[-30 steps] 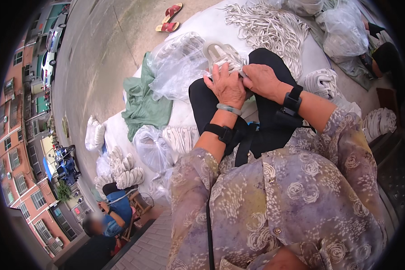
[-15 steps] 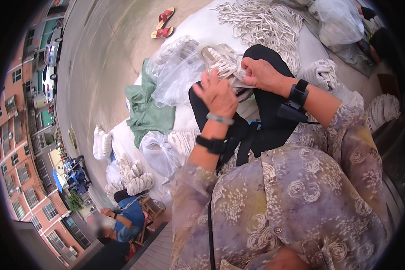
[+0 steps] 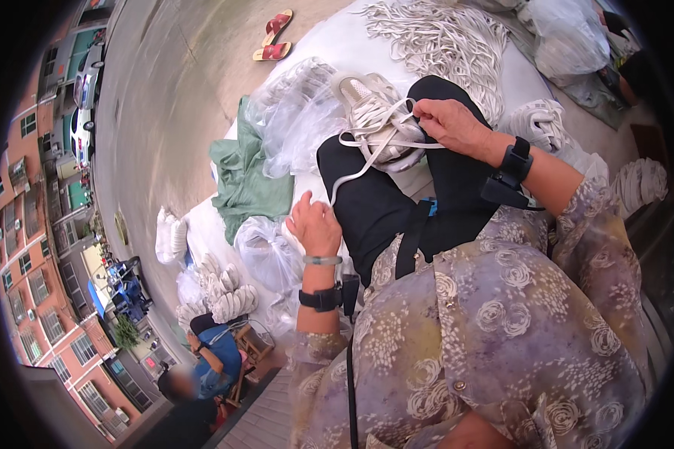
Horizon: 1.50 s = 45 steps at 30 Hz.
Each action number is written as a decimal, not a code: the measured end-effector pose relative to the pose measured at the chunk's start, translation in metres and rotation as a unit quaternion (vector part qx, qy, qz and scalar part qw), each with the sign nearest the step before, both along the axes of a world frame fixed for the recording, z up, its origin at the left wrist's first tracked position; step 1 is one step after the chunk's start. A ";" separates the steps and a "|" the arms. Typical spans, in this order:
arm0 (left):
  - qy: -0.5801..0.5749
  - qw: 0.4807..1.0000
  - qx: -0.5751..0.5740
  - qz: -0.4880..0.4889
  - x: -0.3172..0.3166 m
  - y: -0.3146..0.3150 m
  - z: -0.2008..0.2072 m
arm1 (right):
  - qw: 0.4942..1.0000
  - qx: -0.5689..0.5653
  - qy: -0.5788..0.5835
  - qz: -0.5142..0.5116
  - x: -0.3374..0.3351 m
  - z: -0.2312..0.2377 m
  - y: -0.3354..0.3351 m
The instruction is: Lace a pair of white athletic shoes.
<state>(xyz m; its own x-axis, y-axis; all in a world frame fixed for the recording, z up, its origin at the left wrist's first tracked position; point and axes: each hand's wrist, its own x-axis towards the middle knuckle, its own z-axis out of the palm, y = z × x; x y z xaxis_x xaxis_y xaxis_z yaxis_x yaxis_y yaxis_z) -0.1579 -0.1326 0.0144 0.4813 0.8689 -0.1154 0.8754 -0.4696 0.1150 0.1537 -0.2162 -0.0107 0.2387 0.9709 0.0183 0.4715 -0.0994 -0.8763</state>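
A white-and-beige sneaker rests across my black-clad knees, its toe pointing away from me. White shoelace crosses its front, and one long end runs down to the left. My left hand is beside my left thigh, fingers curled, where that lace end reaches it; the exact grip is partly hidden. At the shoe's right side, my right hand pinches another stretch of the lace. Both wrists wear black straps.
A heap of white laces lies ahead on a white sheet. Clear plastic bags, a green cloth and bundled white shoes are to the left. Red slippers lie farther off. Another person sits at lower left.
My left hand has drawn away from the shoe, down and left, with the lace stretching out after it. My right hand has shifted slightly right, staying by the shoe.
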 end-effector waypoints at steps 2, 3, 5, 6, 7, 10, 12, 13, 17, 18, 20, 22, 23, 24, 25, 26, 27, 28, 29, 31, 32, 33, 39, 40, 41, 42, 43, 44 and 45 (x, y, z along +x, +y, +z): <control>-0.088 0.996 0.014 -0.026 0.016 0.006 0.003 | 1.000 0.018 -0.019 0.002 -0.002 -0.001 0.005; -0.114 0.991 0.040 -0.053 0.023 0.011 0.003 | 1.000 0.001 -0.023 -0.009 -0.004 0.000 0.005; -0.176 0.982 0.027 -0.061 0.040 0.024 -0.005 | 0.999 -0.017 -0.030 -0.019 -0.004 -0.002 0.007; -0.232 0.970 0.015 -0.071 0.048 0.030 -0.007 | 0.997 0.025 -0.064 -0.033 -0.004 -0.005 0.011; -0.234 0.970 0.018 -0.068 0.057 0.035 -0.009 | 0.992 0.067 -0.097 -0.048 -0.004 -0.008 0.014; -0.323 0.942 0.037 -0.081 0.086 0.044 -0.012 | 0.974 0.153 -0.165 -0.027 -0.006 0.000 0.029; -0.223 0.973 -0.044 -0.032 0.107 0.046 -0.011 | 0.970 0.153 -0.189 -0.017 -0.003 -0.012 0.035; -0.222 0.973 -0.066 -0.024 0.112 0.047 -0.011 | 0.972 0.127 -0.197 0.000 -0.005 -0.013 0.038; -0.201 0.978 -0.040 -0.024 0.115 0.052 -0.016 | 0.987 0.014 -0.158 0.028 -0.009 -0.001 0.039; -0.201 0.978 -0.042 -0.023 0.116 0.051 -0.016 | 0.987 0.011 -0.157 0.029 -0.008 0.002 0.038; -0.221 0.969 -0.102 -0.047 0.115 0.050 -0.013 | 0.992 -0.039 -0.113 0.049 -0.008 0.008 0.037; -0.228 0.965 -0.121 -0.054 0.118 0.047 -0.009 | 0.988 -0.032 -0.136 0.059 -0.012 0.008 0.034; -0.234 0.960 -0.138 -0.062 0.119 0.047 -0.008 | 0.985 -0.024 -0.160 0.066 -0.013 0.006 0.034; -0.235 0.960 -0.138 -0.061 0.119 0.047 -0.009 | 0.985 -0.024 -0.160 0.067 -0.014 0.003 0.034; -0.239 0.958 -0.149 -0.061 0.120 0.048 -0.010 | 0.982 -0.007 -0.179 0.060 -0.014 -0.002 0.034; -0.242 0.955 -0.159 -0.059 0.119 0.049 -0.012 | 0.979 0.010 -0.196 0.055 -0.016 -0.004 0.034; -0.241 0.956 -0.159 -0.058 0.118 0.050 -0.013 | 0.979 0.010 -0.196 0.056 -0.015 -0.005 0.033; -0.292 0.939 -0.175 -0.042 0.115 0.051 -0.014 | 0.978 0.013 -0.204 0.047 -0.013 -0.006 0.031; -0.342 0.920 -0.191 -0.028 0.113 0.052 -0.015 | 0.976 0.014 -0.213 0.035 -0.011 -0.006 0.029; -0.356 0.915 -0.183 -0.039 0.105 0.052 -0.017 | 0.977 -0.013 -0.211 0.038 -0.003 -0.007 0.024; -0.371 0.911 -0.173 -0.050 0.100 0.052 -0.017 | 0.976 -0.037 -0.209 0.040 0.002 -0.006 0.022; -0.371 0.911 -0.174 -0.050 0.094 0.054 -0.020 | 0.978 -0.050 -0.198 0.043 0.007 -0.002 0.021; -0.352 0.926 -0.124 -0.056 0.085 0.052 -0.030 | 0.995 -0.016 -0.095 -0.009 0.040 -0.017 0.012; -0.344 0.932 -0.097 -0.061 0.086 0.053 -0.031 | 0.999 -0.029 -0.042 -0.018 0.043 -0.017 0.010; -0.336 0.937 -0.072 -0.068 0.089 0.052 -0.031 | 0.999 -0.028 -0.019 -0.038 0.045 -0.016 0.007; -0.336 0.936 -0.072 -0.069 0.090 0.052 -0.029 | 0.999 -0.029 -0.019 -0.039 0.043 -0.015 0.005; -0.341 0.932 -0.120 -0.029 0.091 0.054 -0.027 | 0.998 -0.015 -0.021 -0.061 0.040 -0.015 0.002; -0.344 0.924 -0.167 0.012 0.092 0.055 -0.025 | 0.996 0.000 -0.022 -0.083 0.036 -0.013 0.001; -0.342 0.925 -0.167 0.012 0.091 0.055 -0.027 | 0.996 -0.001 -0.021 -0.083 0.031 -0.012 0.000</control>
